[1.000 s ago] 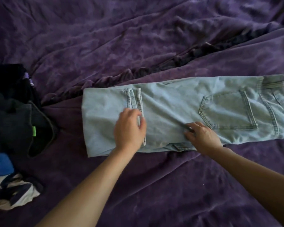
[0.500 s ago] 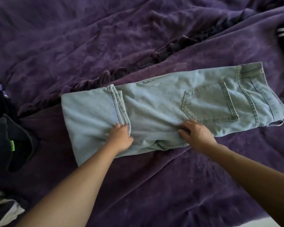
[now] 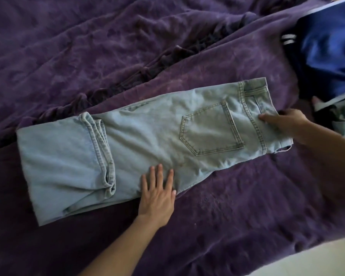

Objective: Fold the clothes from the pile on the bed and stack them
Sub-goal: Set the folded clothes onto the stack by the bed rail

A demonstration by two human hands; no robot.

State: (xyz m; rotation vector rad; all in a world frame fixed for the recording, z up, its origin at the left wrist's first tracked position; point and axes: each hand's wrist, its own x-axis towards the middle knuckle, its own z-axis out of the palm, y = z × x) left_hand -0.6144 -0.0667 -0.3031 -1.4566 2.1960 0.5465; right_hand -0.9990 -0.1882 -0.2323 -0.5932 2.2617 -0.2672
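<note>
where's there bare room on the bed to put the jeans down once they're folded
Bare purple cover lies above the jeans, past the dark crease. More lies below them, right of the left hand, toward the bed's edge. The right side is crowded: the right hand and blue clothes.

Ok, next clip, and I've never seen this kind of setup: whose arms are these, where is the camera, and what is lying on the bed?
There is no machine here. A person wears one wide-angle camera on the head, looking forward and down, so the two bare arms entering from the bottom and right are the wearer's own.

The surface is a bed with a rumpled purple cover. On it lies a pair of light blue jeans, back pocket up, with the leg ends already folded over onto the legs.

The left hand lies flat and open on the near edge of the jeans. The right hand holds the waistband end, apparently gripping it.

At the far right are dark blue clothes and a little more light denim.
</note>
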